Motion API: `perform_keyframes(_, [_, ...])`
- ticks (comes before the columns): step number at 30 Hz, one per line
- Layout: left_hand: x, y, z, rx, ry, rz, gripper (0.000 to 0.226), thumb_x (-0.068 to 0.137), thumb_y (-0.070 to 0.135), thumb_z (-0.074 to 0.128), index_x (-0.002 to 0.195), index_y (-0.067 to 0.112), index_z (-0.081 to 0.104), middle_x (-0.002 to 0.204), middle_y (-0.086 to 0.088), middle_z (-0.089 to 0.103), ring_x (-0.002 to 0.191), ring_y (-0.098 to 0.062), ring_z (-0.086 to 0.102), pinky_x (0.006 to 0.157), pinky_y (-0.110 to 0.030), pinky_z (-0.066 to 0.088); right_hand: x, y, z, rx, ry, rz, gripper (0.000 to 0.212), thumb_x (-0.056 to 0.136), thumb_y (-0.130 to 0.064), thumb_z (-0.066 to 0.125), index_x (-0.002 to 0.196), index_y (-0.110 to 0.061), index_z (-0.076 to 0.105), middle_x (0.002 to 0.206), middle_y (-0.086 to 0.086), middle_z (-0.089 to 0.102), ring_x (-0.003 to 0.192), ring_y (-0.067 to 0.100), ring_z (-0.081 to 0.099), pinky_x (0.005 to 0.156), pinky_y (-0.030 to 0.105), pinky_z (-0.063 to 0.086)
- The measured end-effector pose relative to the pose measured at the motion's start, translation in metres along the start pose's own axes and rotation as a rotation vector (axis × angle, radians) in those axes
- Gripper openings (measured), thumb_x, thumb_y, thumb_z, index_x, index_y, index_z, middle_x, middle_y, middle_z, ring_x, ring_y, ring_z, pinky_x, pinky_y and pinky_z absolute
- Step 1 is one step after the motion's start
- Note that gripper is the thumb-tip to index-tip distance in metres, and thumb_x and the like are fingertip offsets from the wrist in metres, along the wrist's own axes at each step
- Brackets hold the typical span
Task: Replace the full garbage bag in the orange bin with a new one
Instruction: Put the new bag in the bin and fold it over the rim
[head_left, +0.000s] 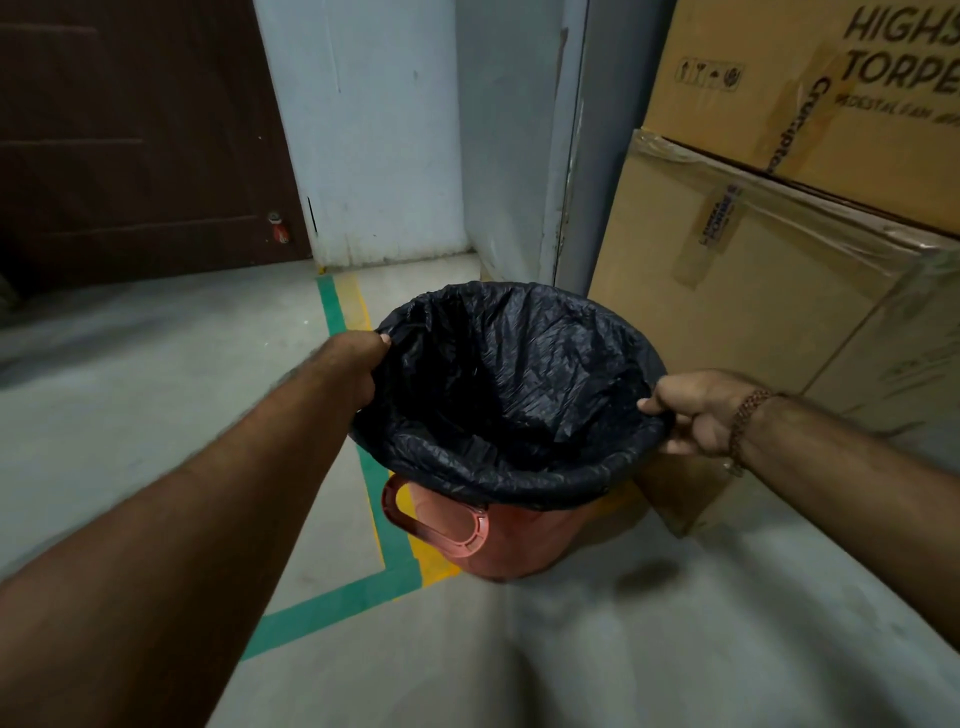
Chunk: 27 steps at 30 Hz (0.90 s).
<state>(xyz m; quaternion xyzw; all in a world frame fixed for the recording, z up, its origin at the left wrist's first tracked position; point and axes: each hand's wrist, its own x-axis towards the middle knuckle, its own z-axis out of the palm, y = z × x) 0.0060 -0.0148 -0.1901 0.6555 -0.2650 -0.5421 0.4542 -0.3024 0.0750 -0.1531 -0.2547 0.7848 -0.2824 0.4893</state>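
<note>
Two hands work the mouth of a black garbage bag (511, 395) that lines the orange bin (511, 540), one on each side of the rim. The left hand (358, 364) pinches the film at the bin's far-left edge, thumb and fingers curled round a fold of it; the right hand (693, 410) grasps the bag at the bin's right edge, fingers tucked under the overhang and thumb on top. A beaded bracelet (743, 421) circles that wrist.

The bin stands on the concrete floor (675, 649), just in front of a stack of cardboard boxes (769, 291) and touching or nearly touching the lower one. Its mouth faces up, so its long axis runs vertically, and the bag's edge must go outward and down over the rim from both hands. The hands sit roughly opposite each other across the opening, the right a little nearer the person.

The bag is thin, crinkled plastic, glossy in its creases, sagging loosely inside; it looks empty, though the dim bottom is hard to read. It is probably the new liner being seated. The bin is smooth, rounded moulded plastic with a ribbed loop handle (436, 514) on its near-left side, below the folded-over film. Green and yellow floor tape (387, 519) runs to the left of the bin.
</note>
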Motion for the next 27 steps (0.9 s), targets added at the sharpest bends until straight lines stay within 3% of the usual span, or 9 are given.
perform_keyframes(2, [0.005,-0.001,0.000,-0.018,0.035,0.017,0.038,0.106,0.013,0.053,0.139,-0.005,0.053,0.134,-0.018,0.063,0.119,-0.034,0.063,0.091,-0.039,0.050,0.006,-0.003,-0.003,0.020,-0.009,0.033,0.021,0.102,0.006,0.051,0.088,-0.010,0.055,0.095,0.005,0.058,0.094,0.023,0.058,0.100,0.044,0.052])
perform_keyframes(6, [0.014,-0.004,0.005,-0.036,0.118,0.053,0.035,0.100,0.010,0.061,0.132,-0.004,0.059,0.122,-0.017,0.068,0.094,-0.031,0.066,0.078,-0.033,0.052,0.013,-0.004,-0.008,0.016,-0.038,0.064,0.019,0.099,0.007,0.054,0.091,-0.009,0.057,0.103,0.006,0.059,0.089,0.023,0.060,0.079,0.040,0.055])
perform_keyframes(8, [0.019,-0.005,0.010,-0.042,0.137,0.067,0.034,0.098,0.011,0.063,0.129,-0.004,0.060,0.116,-0.016,0.069,0.087,-0.029,0.066,0.076,-0.031,0.052,0.018,-0.003,-0.010,0.019,-0.042,0.060,0.018,0.099,0.008,0.054,0.091,-0.009,0.057,0.101,0.007,0.059,0.088,0.023,0.060,0.077,0.040,0.054])
perform_keyframes(13, [0.030,-0.009,0.023,-0.053,0.156,0.112,0.036,0.097,0.013,0.066,0.128,-0.005,0.060,0.116,-0.016,0.068,0.102,-0.032,0.068,0.090,-0.036,0.057,0.032,-0.002,-0.010,-0.028,0.021,-0.012,0.015,0.097,0.002,0.049,0.090,-0.010,0.055,0.092,0.007,0.059,0.080,0.021,0.057,0.062,0.034,0.048])
perform_keyframes(17, [0.046,-0.007,0.031,0.069,0.149,0.129,0.044,0.099,0.022,0.066,0.133,-0.005,0.058,0.127,-0.018,0.065,0.113,-0.034,0.065,0.104,-0.042,0.053,0.039,0.000,-0.003,-0.119,0.062,-0.060,0.016,0.100,-0.005,0.045,0.089,-0.012,0.054,0.084,0.009,0.060,0.074,0.024,0.058,0.058,0.038,0.053])
perform_keyframes(23, [0.054,-0.004,0.038,0.186,0.153,0.136,0.054,0.097,0.029,0.066,0.135,-0.007,0.055,0.130,-0.014,0.063,0.119,-0.032,0.062,0.105,-0.044,0.051,0.026,-0.023,-0.003,-0.326,-0.026,0.002,0.029,0.110,-0.010,0.039,0.084,-0.009,0.052,0.088,0.011,0.059,0.074,0.023,0.057,0.044,0.034,0.054])
perform_keyframes(24, [0.047,0.000,0.038,0.215,0.145,0.126,0.050,0.099,0.024,0.064,0.136,-0.008,0.054,0.127,-0.011,0.061,0.119,-0.030,0.061,0.101,-0.038,0.049,0.024,-0.029,-0.004,-0.383,-0.017,0.020,0.026,0.109,-0.011,0.040,0.088,-0.007,0.054,0.096,0.013,0.061,0.079,0.026,0.059,0.047,0.034,0.056])
perform_keyframes(26, [0.025,0.015,0.038,0.316,0.128,0.049,0.048,0.101,0.022,0.060,0.138,-0.007,0.053,0.125,-0.012,0.059,0.125,-0.031,0.059,0.099,-0.033,0.049,0.009,-0.042,-0.006,-0.484,-0.059,0.059,0.022,0.109,-0.016,0.047,0.121,-0.001,0.058,0.135,0.020,0.057,0.114,0.037,0.061,0.081,0.044,0.059])
perform_keyframes(27, [0.013,0.024,0.038,0.390,0.134,0.027,0.055,0.098,0.031,0.063,0.139,-0.005,0.053,0.133,-0.014,0.060,0.128,-0.033,0.057,0.098,-0.034,0.050,0.003,-0.050,-0.010,-0.487,-0.039,0.044,0.040,0.108,-0.022,0.052,0.142,-0.001,0.050,0.152,0.019,0.047,0.132,0.039,0.052,0.099,0.048,0.051])
